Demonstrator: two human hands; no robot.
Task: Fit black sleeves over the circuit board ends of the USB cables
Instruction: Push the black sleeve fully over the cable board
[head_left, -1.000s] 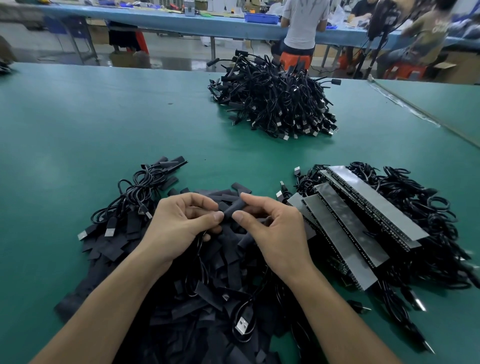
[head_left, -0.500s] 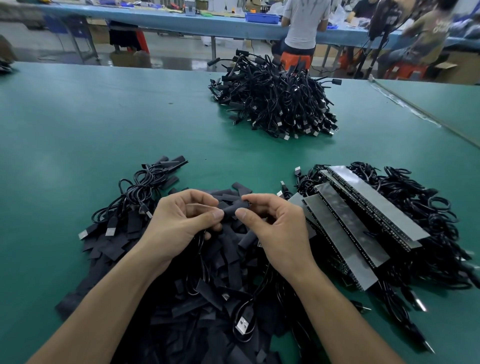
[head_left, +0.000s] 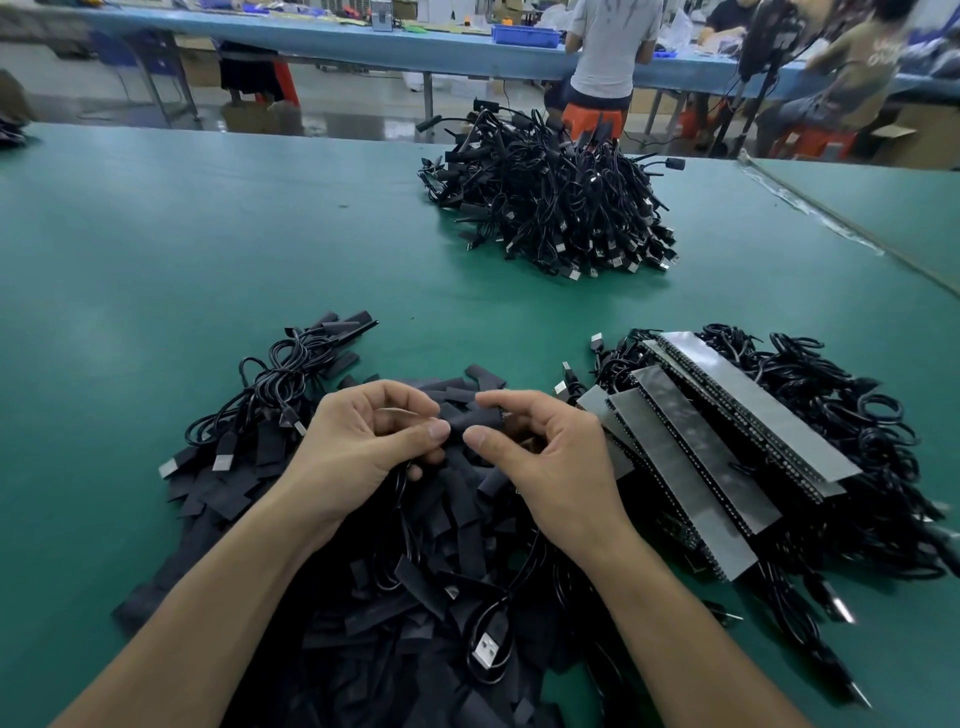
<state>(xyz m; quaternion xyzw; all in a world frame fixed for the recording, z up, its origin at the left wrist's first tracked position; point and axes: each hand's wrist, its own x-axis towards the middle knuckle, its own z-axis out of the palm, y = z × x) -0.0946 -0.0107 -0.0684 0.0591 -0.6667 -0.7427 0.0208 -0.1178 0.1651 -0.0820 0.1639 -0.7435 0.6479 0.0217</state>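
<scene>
Both hands meet over a heap of loose black sleeves (head_left: 415, 587) on the green table (head_left: 156, 249). My left hand (head_left: 358, 447) and my right hand (head_left: 540, 452) each pinch one end of a single black sleeve (head_left: 470, 418) between thumb and forefinger. A black cable (head_left: 400, 488) hangs down from my left hand; its circuit board end is hidden inside the fingers or the sleeve. A USB plug (head_left: 484, 652) lies on the heap near me.
Long grey circuit board strips (head_left: 727, 452) lie on a tangle of cables at the right. A few cables (head_left: 280, 384) lie at the left, and a big cable pile (head_left: 556, 208) stands further back. People work at a blue bench (head_left: 363, 47) behind.
The hands have stayed in place; the fingers have shifted slightly on the sleeve, which now sits a little further toward my left hand.
</scene>
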